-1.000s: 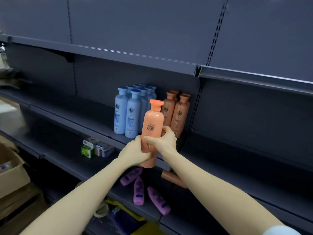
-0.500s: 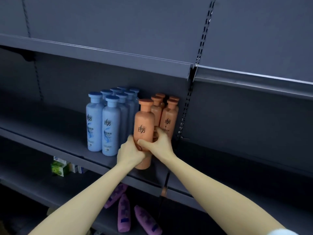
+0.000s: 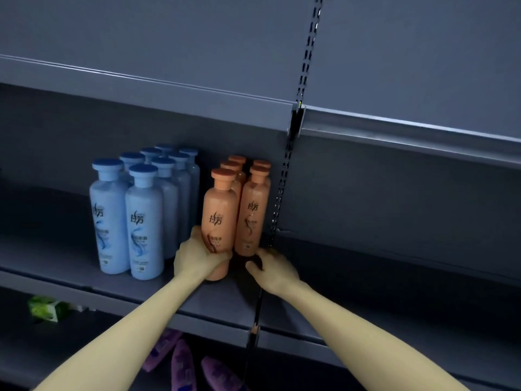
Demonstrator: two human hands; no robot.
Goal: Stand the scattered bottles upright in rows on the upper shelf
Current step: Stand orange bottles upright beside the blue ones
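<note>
Release by the right hand (image 3: 271,268), now loosely curled and empty, is seen, while the orange bottle (image 3: 220,218), set upright on the upper shelf (image 3: 70,268) fronting the orange row (image 3: 255,213), is gripped low by the left hand (image 3: 197,258); purple bottles (image 3: 183,365) are left below.

Dim, bluish light, soft wide-angle edges

Right hand (image 3: 273,268) off orange bottle (image 3: 220,221), shifted right; bottle now standing on shelf (image 3: 225,297).
</note>
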